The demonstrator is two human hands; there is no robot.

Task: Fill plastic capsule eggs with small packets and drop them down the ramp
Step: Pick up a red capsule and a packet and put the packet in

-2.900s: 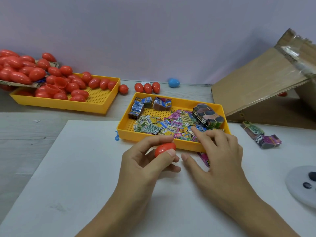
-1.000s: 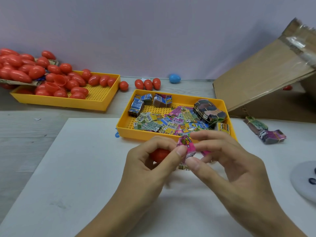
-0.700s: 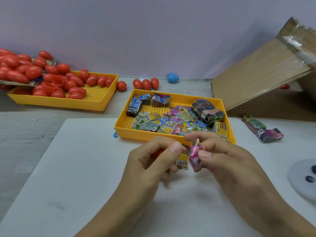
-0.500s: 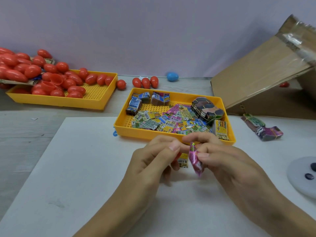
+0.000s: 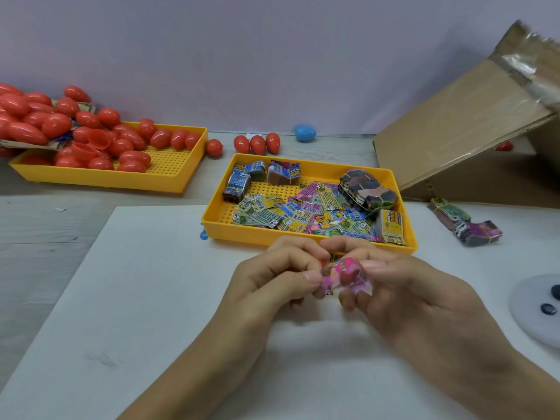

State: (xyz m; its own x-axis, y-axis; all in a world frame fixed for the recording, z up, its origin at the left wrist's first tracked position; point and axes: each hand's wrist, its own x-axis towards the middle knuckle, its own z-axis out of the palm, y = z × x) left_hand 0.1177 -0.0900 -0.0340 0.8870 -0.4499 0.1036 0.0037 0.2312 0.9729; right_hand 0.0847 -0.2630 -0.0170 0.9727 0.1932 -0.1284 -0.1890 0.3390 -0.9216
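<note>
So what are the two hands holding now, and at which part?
Both hands pinch the pink packet: left hand its left end, right hand its right end.

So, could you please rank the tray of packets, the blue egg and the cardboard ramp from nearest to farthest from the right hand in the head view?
From the right hand:
1. Tray of packets, just beyond the fingers.
2. Cardboard ramp, off to the right and back.
3. Blue egg, at the back by the wall.
The ramp's lower edge lies closer than the egg.
</note>
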